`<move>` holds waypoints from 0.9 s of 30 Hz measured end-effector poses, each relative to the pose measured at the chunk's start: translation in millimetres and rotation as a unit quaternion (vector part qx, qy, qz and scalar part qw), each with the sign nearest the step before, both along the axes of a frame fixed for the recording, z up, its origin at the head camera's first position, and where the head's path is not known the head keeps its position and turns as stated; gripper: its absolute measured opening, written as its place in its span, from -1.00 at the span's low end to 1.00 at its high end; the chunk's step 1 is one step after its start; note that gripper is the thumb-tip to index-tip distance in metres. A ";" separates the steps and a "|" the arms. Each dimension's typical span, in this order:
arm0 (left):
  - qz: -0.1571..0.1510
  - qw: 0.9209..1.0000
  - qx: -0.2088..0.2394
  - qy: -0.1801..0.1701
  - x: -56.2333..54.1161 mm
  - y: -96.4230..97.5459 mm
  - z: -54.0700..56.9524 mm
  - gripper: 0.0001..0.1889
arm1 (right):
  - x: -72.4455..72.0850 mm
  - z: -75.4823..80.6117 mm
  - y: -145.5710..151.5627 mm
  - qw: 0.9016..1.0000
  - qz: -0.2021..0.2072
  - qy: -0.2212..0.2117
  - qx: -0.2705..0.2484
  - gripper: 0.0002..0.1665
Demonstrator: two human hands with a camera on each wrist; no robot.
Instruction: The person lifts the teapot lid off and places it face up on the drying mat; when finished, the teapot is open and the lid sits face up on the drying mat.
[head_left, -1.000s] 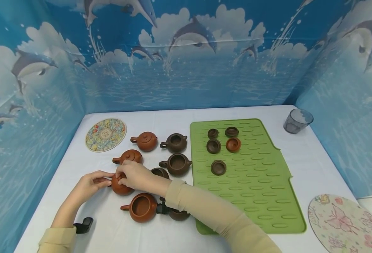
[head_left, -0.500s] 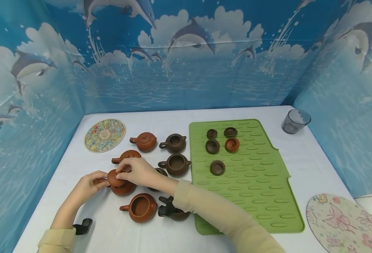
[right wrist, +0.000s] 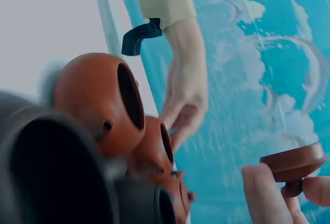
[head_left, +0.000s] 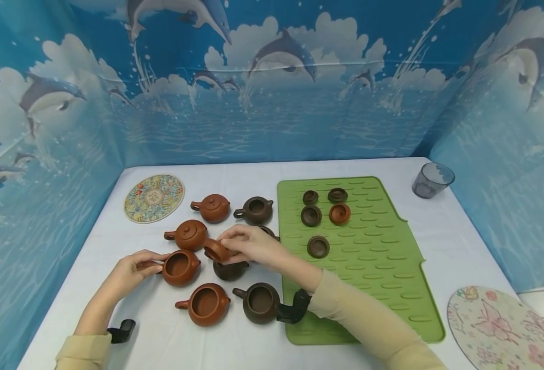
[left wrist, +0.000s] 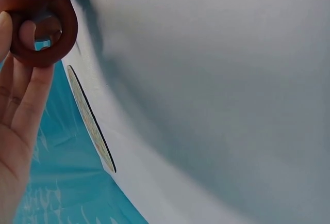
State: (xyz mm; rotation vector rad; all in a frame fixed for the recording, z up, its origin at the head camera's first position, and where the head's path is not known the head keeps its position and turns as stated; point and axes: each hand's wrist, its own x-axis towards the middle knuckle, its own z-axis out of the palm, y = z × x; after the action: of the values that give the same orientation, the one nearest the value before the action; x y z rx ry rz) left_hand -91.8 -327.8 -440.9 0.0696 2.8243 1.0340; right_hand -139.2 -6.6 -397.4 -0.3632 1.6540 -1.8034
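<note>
My left hand (head_left: 132, 273) pinches the ring handle (left wrist: 45, 58) of a reddish-brown clay teapot (head_left: 177, 280), which stands on the table with its top uncovered. My right hand (head_left: 260, 250) holds a reddish-brown teapot lid (right wrist: 292, 163) by its knob, tilted with its underside turned to the left. In the head view the lid is up to the right of that teapot and overlaps a dark brown teapot (head_left: 229, 272). Another uncovered reddish-brown teapot (head_left: 207, 319) sits nearer the front, beside an uncovered dark teapot (head_left: 259, 317).
Two lidded reddish-brown teapots (head_left: 188, 235) and a dark open teapot (head_left: 258, 219) stand farther back. Several small lids (head_left: 318, 247) lie upside down on a green mat (head_left: 369, 288). A patterned round mat (head_left: 154, 198), a glass (head_left: 433, 180) and a floral round mat (head_left: 499, 326) lie around.
My right hand has lifted the lid off the teapot and carried it to the right, uncovering the pot's opening. My left hand has stayed at the handle.
</note>
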 end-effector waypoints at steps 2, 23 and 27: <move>-0.001 1.000 0.000 0.000 -0.5 0.9 0.2 -0.75 | -0.4 -4.0 18.3 0.999 -0.006 -0.027 -0.025 -0.63; 0.014 0.999 -0.029 -0.004 0.6 3.5 0.9 -0.74 | 9.3 -32.0 197.8 0.986 -0.162 0.003 0.041 -0.23; 0.017 0.999 -0.033 -0.008 0.1 3.3 0.2 -0.73 | 6.0 -36.7 218.6 0.971 -0.206 0.030 0.121 -0.18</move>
State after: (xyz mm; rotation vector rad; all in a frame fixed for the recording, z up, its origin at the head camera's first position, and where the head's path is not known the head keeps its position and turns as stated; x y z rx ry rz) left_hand -91.7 -324.5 -440.6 0.0066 2.8530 0.9425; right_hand -133.2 212.0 -434.1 0.0419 2.0824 -1.8584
